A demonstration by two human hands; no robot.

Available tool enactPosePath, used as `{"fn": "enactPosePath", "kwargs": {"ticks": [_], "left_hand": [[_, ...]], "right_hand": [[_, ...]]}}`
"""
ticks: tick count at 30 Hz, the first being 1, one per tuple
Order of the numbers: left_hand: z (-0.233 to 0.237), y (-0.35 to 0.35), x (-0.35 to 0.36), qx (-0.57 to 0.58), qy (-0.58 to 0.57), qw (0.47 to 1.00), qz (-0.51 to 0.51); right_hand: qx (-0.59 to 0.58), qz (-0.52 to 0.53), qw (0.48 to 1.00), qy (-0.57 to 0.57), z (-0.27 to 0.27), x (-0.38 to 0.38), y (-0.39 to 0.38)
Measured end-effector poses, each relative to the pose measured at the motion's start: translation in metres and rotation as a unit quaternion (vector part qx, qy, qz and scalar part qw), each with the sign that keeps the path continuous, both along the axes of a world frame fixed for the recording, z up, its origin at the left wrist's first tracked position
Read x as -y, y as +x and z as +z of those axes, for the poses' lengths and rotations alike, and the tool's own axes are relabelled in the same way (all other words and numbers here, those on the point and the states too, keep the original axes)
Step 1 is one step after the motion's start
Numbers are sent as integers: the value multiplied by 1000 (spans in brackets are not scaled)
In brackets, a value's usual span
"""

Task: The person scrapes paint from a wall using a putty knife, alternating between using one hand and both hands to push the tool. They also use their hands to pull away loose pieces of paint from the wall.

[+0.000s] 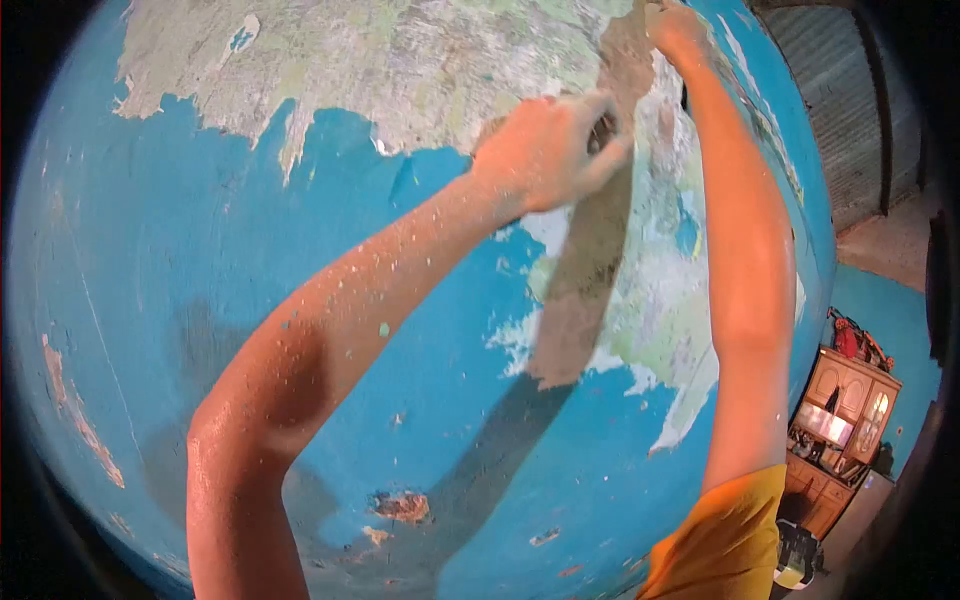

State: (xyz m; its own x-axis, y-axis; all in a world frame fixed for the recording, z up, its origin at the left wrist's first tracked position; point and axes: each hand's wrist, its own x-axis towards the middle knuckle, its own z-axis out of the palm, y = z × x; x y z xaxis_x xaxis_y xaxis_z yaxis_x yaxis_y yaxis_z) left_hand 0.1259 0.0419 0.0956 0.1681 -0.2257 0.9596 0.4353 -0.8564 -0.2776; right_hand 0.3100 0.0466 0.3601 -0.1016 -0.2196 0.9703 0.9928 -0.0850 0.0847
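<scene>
A blue painted wall (400, 300) fills most of the head view, with a large bare, pale grey-green patch (380, 60) where paint is gone. My left hand (555, 150) is against the wall at the patch's lower edge, its thumb and forefinger curled toward each other; what it holds, if anything, is hidden. Small paint flakes (384, 329) stick to my left forearm. Higher up at the right, my right hand (678, 32) touches the wall near the top edge of the view, fingers bent, with their tips hard to make out.
At the right stands a wooden cabinet (845, 400) with red items (855, 343) on top. Corrugated metal sheets (830, 100) are at the upper right. A smaller chipped spot (402, 507) shows low on the wall.
</scene>
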Motion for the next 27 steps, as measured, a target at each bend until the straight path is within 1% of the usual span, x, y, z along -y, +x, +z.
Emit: {"fn": "enactPosePath", "kwargs": {"ticks": [1, 2, 3, 5, 6, 7, 8, 9, 10, 11, 12, 13, 14, 15, 16, 17, 18, 19, 20, 21, 22, 23, 24, 25, 26, 27], "left_hand": [[0, 1, -2, -5, 3, 1000, 5], [6, 0, -2, -9, 11, 1000, 12], [7, -1, -1, -6, 14, 1000, 13], [7, -1, -3, -36, -14, 999, -8], [7, -1, -4, -33, -17, 999, -7], [5, 0, -5, -35, -24, 999, -17], [3, -3, -5, -34, -30, 999, -29], [1, -6, 3, -38, -47, 998, 13], [-1, -4, 1, -38, -49, 998, 4], [3, -3, -1, -21, -20, 999, -25], [5, -2, -2, -5, 5, 999, -51], [3, 1, -4, -11, -1, 998, -55], [3, 1, -5, -5, -12, 998, -67], [4, 0, -5, 2, -21, 997, -79], [7, -2, -5, 0, -23, 997, -79], [6, -3, -7, 1, -14, 995, -98], [4, -3, -5, 2, -4, 993, -118], [4, -6, -1, 3, -6, 993, -115], [2, -11, 5, -1, -22, 992, -122], [1, -16, 13, -4, -37, 991, -128], [1, -24, 21, -2, -38, 992, -118], [2, -33, 32, -31, -44, 998, -36], [3, -39, 38, -63, -53, 996, 45], [4, -40, 35, -66, -53, 995, 48], [8, -40, 29, -29, -38, 998, 27], [13, -40, 24, 5, -24, 1000, 6]], "right_hand": [[59, -88, 994, -11, 31, -10, 1], [116, -175, 978, -15, 58, -10, -1], [118, -174, 978, -11, 73, -6, 2], [170, -240, 956, -19, 94, 4, 3], [173, -239, 955, -21, 94, 7, 7], [91, -67, 994, 6, 86, 9, 12], [7, 107, 994, 31, 80, 9, 12], [12, 103, 994, 25, 77, 1, 19], [45, -29, 998, 13, 71, -5, 34], [77, -157, 985, 8, 73, -3, 45], [75, -160, 984, 9, 68, 3, 44], [2, 28, 999, -28, 59, 5, 46], [-69, 214, 973, -57, 54, 10, 45], [-72, 211, 973, -56, 60, 3, 46], [75, 60, 986, 134, 74, -16, 45], [217, -96, 921, 308, 79, -30, 44], [217, -98, 923, 304, 60, -16, 24], [81, 4, 985, 152, 30, 12, -18], [-60, 108, 992, -12, 11, 25, -41], [-61, 114, 992, -17, 27, 19, -36], [-44, 58, 997, -13, 62, 10, -30], [-24, 6, 1000, -7, 83, 1, -36], [-22, 18, 1000, -6, 81, -5, -47], [-5, 44, 999, 1, 76, -10, -49], [13, 66, 998, 13, 75, -8, -50], [10, 65, 998, 15, 57, -1, -55]]}}
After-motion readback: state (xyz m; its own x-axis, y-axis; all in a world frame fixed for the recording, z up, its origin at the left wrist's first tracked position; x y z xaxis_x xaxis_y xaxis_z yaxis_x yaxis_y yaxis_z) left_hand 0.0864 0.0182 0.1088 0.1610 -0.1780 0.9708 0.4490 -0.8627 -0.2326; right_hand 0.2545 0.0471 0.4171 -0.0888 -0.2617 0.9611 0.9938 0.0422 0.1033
